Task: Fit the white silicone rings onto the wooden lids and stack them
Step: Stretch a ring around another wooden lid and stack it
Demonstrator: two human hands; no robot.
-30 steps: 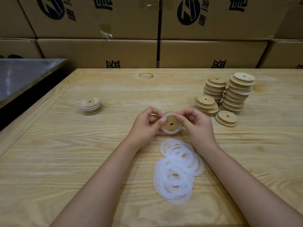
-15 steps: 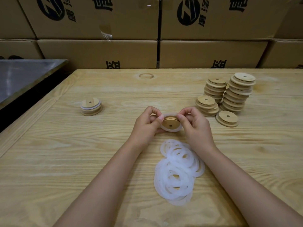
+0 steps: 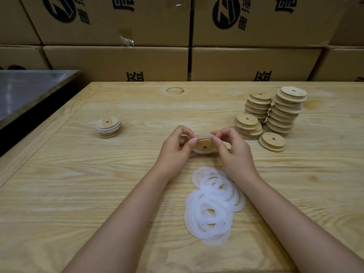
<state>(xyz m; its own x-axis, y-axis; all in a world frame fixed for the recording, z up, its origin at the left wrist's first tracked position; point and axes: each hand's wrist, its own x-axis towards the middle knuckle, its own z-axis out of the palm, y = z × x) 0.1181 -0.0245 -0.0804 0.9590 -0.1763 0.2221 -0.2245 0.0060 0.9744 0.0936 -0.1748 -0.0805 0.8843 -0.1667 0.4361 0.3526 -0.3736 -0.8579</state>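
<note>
- Left hand (image 3: 177, 148): fingers curled, thumb and fingertips pinching the left edge of a wooden lid (image 3: 204, 145), held over the middle of the worktop (image 3: 78, 194).
- Right hand (image 3: 234, 152): likewise curled, pinching the white silicone ring (image 3: 203, 136) at the lid's far right rim.
- Ring lying around the lid's edge.
- Loose rings (image 3: 212, 205) heaped between the forearms.
- Bare lid stacks (image 3: 283, 113) at right; small ringed stack (image 3: 108, 128) well apart at left.

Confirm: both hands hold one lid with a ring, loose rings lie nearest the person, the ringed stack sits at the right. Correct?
No. The head view shows the ringed stack at the left; bare lids stand at the right. Left hand and right hand do hold the lid.
</note>
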